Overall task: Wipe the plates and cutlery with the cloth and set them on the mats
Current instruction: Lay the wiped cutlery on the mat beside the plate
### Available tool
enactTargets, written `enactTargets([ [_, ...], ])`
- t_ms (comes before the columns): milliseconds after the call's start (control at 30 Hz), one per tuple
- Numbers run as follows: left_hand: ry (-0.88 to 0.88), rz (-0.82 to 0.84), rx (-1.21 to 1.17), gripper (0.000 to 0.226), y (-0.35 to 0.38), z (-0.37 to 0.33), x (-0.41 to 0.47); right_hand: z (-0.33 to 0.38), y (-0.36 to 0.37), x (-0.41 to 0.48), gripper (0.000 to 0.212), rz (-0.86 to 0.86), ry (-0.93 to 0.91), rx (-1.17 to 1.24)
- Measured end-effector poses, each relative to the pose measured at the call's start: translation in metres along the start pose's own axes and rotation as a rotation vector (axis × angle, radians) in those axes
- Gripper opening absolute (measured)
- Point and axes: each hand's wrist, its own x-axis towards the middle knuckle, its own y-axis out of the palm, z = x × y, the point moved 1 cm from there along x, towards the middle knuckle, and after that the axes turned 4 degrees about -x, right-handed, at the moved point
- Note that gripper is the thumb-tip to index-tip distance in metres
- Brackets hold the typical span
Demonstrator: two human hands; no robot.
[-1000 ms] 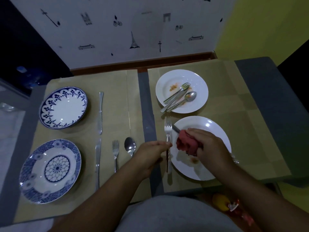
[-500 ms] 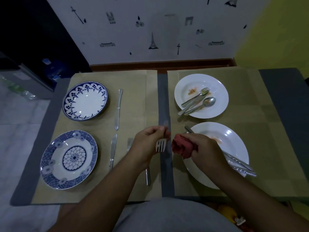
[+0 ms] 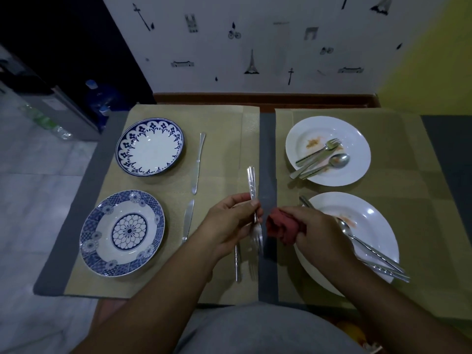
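Fork (image 3: 252, 185) turned end for end since a second ago: handle now points away, tines toward the person.
Left hand (image 3: 229, 221) grip: fingers and thumb pinch the fork mid-shaft, above the left mat's (image 3: 222, 154) right border, toward the bench's front edge. Right hand (image 3: 314, 231) grip: closed around a bunched red cloth (image 3: 278, 226), just beside the fork, over the near white plate's (image 3: 378, 221) left rim.
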Motion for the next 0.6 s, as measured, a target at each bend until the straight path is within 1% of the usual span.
enactTargets([
  [167,-0.024,-0.074,0.028,0.019,-0.013,0.0,0.009,0.006,0.01,0.005,0.045,-0.006,0.0,0.032],
  [267,0.009,-0.134,0.096,0.017,-0.019,0.0,0.013,0.005,0.017,0.007,0.04,-0.06,-0.046,-0.04],
  [400,0.033,-0.181,0.147,0.013,-0.024,0.0,0.013,0.006,0.025,0.012,0.038,-0.02,-0.039,-0.043],
  [467,0.032,-0.194,0.161,0.017,-0.027,0.001,0.015,0.009,0.027,0.016,0.039,-0.026,-0.06,-0.033],
  [533,0.027,-0.193,0.118,0.02,-0.029,0.0,0.016,0.014,0.028,0.021,0.039,-0.044,-0.087,-0.037],
  [600,0.023,-0.156,0.031,0.021,-0.031,-0.003,0.015,0.018,0.029,0.025,0.043,-0.059,-0.118,-0.034],
])
